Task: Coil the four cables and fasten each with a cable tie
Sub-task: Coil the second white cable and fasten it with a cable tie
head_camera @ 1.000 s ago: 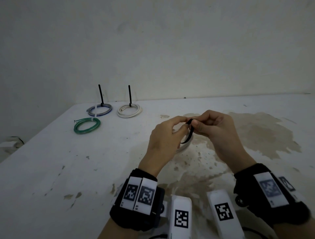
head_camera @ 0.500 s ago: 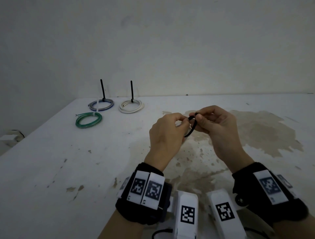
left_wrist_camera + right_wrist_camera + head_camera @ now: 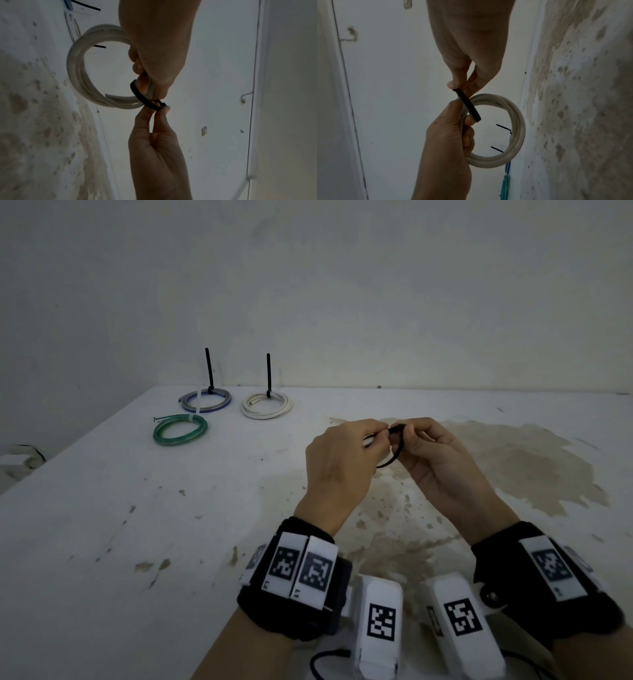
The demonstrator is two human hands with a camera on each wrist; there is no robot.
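Observation:
A coiled white cable (image 3: 77,75) (image 3: 518,128) is held above the table (image 3: 102,542). My left hand (image 3: 380,436) (image 3: 150,88) (image 3: 464,112) grips one side of it with curled fingers. A black cable tie (image 3: 397,451) (image 3: 145,100) (image 3: 467,104) bends in a loop around the coil's strands at that grip. My right hand (image 3: 407,436) (image 3: 157,112) (image 3: 460,83) pinches the tie's end between thumb and forefinger, right against my left fingertips. In the head view the hands hide most of the coil.
Three tied coils lie at the table's far left: a green one (image 3: 180,430), a grey-blue one (image 3: 205,402) and a white one (image 3: 267,405), two with black tie tails standing up. A wall runs behind the table. Brown stains mark the table's right half.
Both hands have stayed together on the coil and tie, shifting only slightly. The tie loop looks a little more closed around the strands.

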